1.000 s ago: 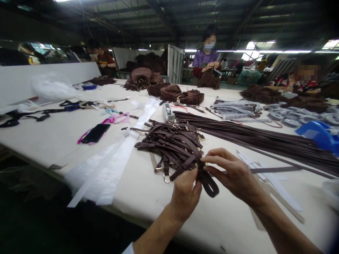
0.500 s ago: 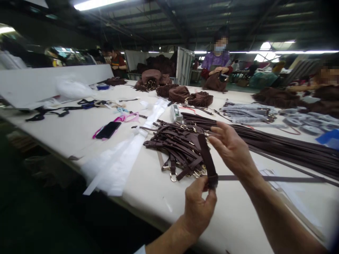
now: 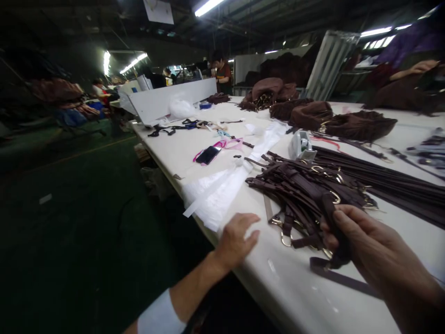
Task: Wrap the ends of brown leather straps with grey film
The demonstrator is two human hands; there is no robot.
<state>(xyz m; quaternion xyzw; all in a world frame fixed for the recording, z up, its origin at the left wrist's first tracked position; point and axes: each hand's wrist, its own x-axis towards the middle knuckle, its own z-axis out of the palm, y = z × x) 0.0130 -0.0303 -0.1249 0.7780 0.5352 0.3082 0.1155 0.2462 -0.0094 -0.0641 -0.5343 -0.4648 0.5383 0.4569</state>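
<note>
Left hand [image 3: 237,239], now off the strap [image 3: 333,222], gapes wide; right hand [image 3: 373,246] grips it.

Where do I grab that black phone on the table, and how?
Pinch the phone by its two long edges, around the middle, coming down from above with the empty left hand. It lies flat with its dark screen up, so those sides are probably the best grip. Pink ribbon shows beside it; try not to catch that.

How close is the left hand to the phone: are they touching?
Apart: the head view shows white sheeting between the left hand and the phone.
</note>
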